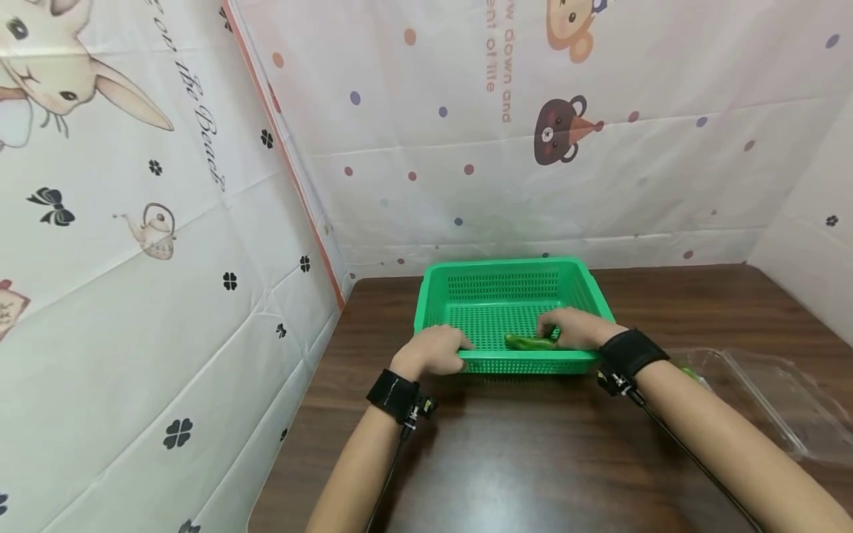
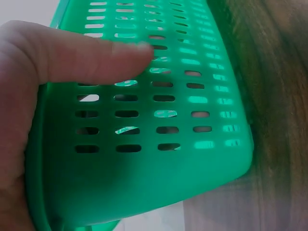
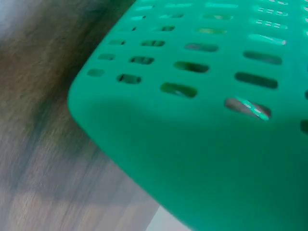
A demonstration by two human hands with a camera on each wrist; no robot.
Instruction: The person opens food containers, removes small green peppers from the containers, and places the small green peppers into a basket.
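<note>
A green slotted plastic basket (image 1: 509,277) stands on the dark wooden table (image 1: 533,459). My left hand (image 1: 458,348) grips its front rim near the left corner. In the left wrist view the thumb (image 2: 96,57) presses on the basket's outer wall (image 2: 159,163). My right hand (image 1: 550,331) reaches over the front rim, fingers curled on a long green pepper (image 1: 529,343) lying on the basket floor by the front wall. The right wrist view shows only the basket's outer corner (image 3: 202,144) and table, blurred, with no hand in it.
A clear plastic clamshell box (image 1: 766,392) lies open on the table to the right, behind my right forearm, with a bit of green at its near end. Printed cloth walls close the left, back and right sides.
</note>
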